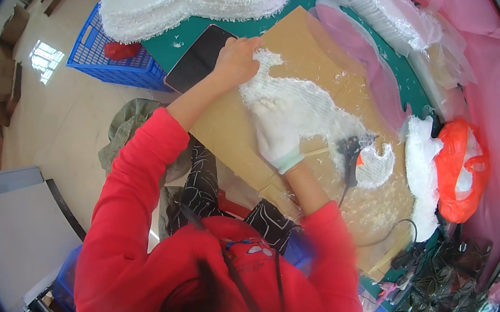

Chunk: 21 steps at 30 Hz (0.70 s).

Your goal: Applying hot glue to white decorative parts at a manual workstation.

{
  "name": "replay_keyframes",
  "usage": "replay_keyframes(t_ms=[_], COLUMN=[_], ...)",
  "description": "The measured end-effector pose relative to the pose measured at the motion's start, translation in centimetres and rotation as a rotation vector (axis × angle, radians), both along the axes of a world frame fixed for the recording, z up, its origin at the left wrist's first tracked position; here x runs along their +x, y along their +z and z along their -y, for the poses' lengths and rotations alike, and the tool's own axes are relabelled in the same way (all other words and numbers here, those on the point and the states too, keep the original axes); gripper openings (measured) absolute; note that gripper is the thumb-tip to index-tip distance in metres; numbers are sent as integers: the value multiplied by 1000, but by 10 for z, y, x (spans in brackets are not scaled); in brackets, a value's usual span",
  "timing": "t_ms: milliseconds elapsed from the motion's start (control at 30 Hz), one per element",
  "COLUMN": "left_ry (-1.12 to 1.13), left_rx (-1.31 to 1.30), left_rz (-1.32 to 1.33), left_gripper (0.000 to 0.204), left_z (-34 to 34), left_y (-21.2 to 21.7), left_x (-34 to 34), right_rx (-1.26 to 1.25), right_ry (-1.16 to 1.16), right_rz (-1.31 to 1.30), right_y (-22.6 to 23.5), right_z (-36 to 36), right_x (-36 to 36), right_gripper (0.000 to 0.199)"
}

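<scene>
Blue perforated plastic forms the crate [110,73] at the upper left of the frame; a red bag [121,50] sits inside, its contents not visible. A dark-screened tablet [194,65] lies flat beside the left hand [235,64], probably set there to leave the middle free. Brown cardboard [222,131] covers part of the green bench [160,51], likely as a protective layer. The bare left hand is at the upper-left end of the white fringed fabric [324,112], apparently to steady it; whether its grip pinches the edge cannot be determined. The fabric lies on the cardboard at frame centre. The gloved right hand [275,131] rests on it, presumably as a hold-down; whether its grip is spread or pressed together cannot be told. Right of centre, a black tool [351,159] lies at the fabric, seemingly parked within reach. At the right, an orange-red plastic bag [452,162] shows white contents [464,182].
</scene>
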<state>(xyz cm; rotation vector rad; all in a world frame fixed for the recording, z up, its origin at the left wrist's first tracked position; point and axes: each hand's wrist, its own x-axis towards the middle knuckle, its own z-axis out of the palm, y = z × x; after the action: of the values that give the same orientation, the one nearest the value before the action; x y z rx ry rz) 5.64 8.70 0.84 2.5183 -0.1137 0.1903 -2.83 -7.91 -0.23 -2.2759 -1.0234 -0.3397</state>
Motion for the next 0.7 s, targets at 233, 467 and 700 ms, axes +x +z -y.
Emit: replay_keyframes(t_ms=[233, 467, 700], left_ry=[22, 23, -3], left_rx=[-219, -501, -683], left_rz=[-84, -247, -413], left_gripper=[49, 54, 55], left_z=[-1, -14, -13], left_y=[-2, -10, -13], left_x=[10, 20, 29], right_rx=[77, 79, 90], right_ry=[-17, -15, -8], right_rz=[1, -6, -64], right_y=[7, -3, -2], right_z=[-1, 0, -2], right_x=[-3, -1, -2], right_gripper=[21, 19, 19])
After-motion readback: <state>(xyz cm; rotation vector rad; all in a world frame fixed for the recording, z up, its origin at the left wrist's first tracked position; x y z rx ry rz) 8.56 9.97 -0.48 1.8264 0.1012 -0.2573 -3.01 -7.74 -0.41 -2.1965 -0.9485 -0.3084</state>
